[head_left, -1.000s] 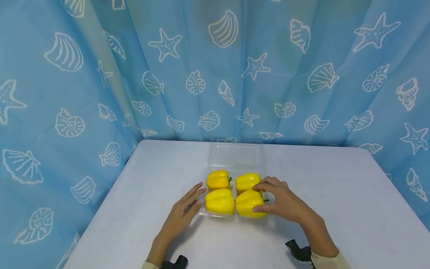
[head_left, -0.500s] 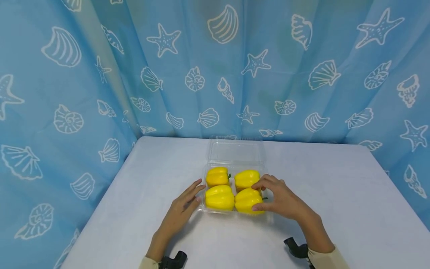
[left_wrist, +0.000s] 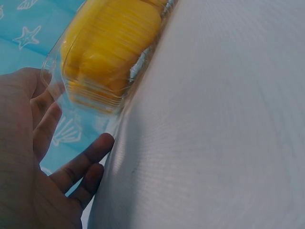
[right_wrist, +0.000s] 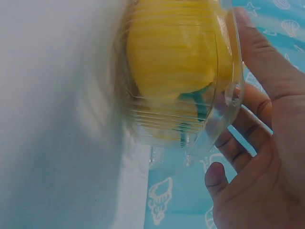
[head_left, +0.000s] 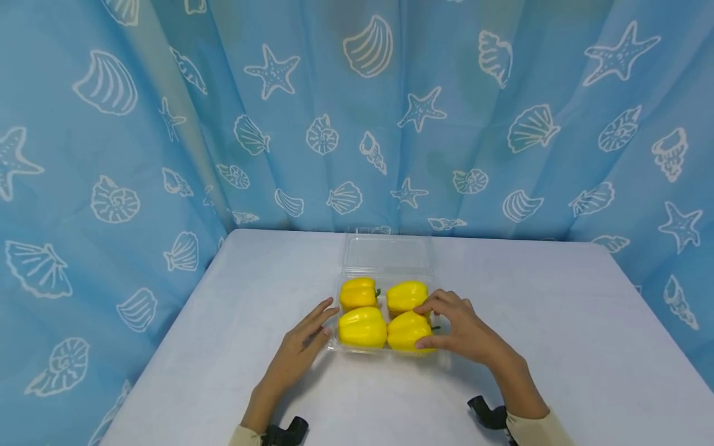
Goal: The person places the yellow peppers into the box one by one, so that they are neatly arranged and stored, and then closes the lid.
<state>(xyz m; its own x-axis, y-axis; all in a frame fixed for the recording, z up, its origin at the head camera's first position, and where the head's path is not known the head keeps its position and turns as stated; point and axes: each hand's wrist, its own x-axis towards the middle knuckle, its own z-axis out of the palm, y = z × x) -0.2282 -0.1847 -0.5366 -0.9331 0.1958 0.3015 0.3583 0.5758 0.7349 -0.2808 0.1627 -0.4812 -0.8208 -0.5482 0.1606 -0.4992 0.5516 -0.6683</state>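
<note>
A clear plastic clamshell box stands on the table with yellow bell peppers in two rows of two. My right hand holds the front-right bell pepper, thumb on its near side and fingertips on its far side. In the right wrist view, that bell pepper shows through the box wall, its green stem towards my hand. My left hand is at the box's left edge with fingers spread, beside the front-left bell pepper. In the left wrist view, its fingers reach the box corner.
The box's clear lid lies folded back towards the table's far edge. A white cloth covers the table. Behind it hangs a blue curtain with shell and starfish prints. Dark wrist mounts sit below the hands.
Both hands stay almost in place, the right one keeping its hold on the front-right bell pepper, which has settled very slightly. The head view has shifted a little.
</note>
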